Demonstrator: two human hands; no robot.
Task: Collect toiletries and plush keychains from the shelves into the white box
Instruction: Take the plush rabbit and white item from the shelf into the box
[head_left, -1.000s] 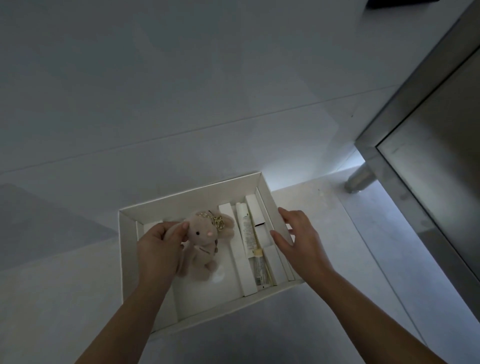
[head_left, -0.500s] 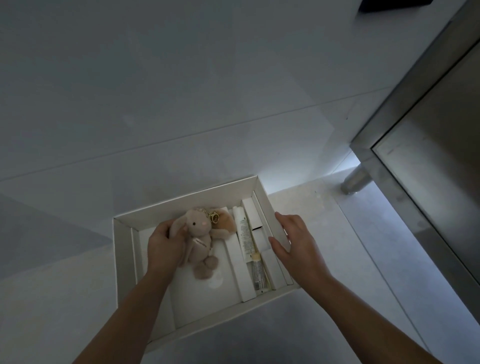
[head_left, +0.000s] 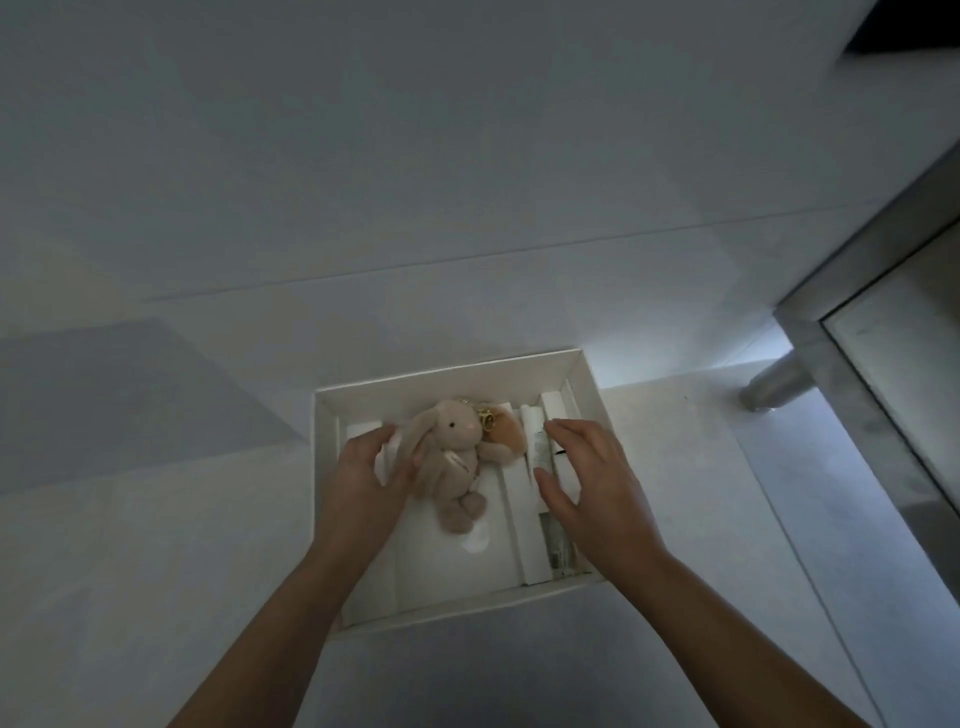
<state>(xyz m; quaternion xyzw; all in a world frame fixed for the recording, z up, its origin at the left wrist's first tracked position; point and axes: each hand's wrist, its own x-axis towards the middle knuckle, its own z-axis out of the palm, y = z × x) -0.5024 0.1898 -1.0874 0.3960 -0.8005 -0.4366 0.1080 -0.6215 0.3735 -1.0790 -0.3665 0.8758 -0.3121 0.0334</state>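
The packing step is judged to be in hand: the plush bunny (head_left: 453, 448) is being settled inside the white box (head_left: 447, 372), where it lies on its back near the far wall, partly over a second, orange-brown plush (head_left: 508, 442). It is held at its ear side by the left hand (head_left: 363, 480), whose thumb and fingers are curled round it. The right hand (head_left: 597, 486) is kept relaxed and spread above the tube (head_left: 537, 448) and the long white packets (head_left: 520, 514) at the box's right side; whether they are touched cannot be told. Next, the bunny would need to be let go and the toiletries nudged flat, so that room is left before more is fetched from the shelves, which are not seen here. Compared with half a second ago, the right hand has been brought from the box's right wall to inside it, and the bunny has been shifted nearer the far wall
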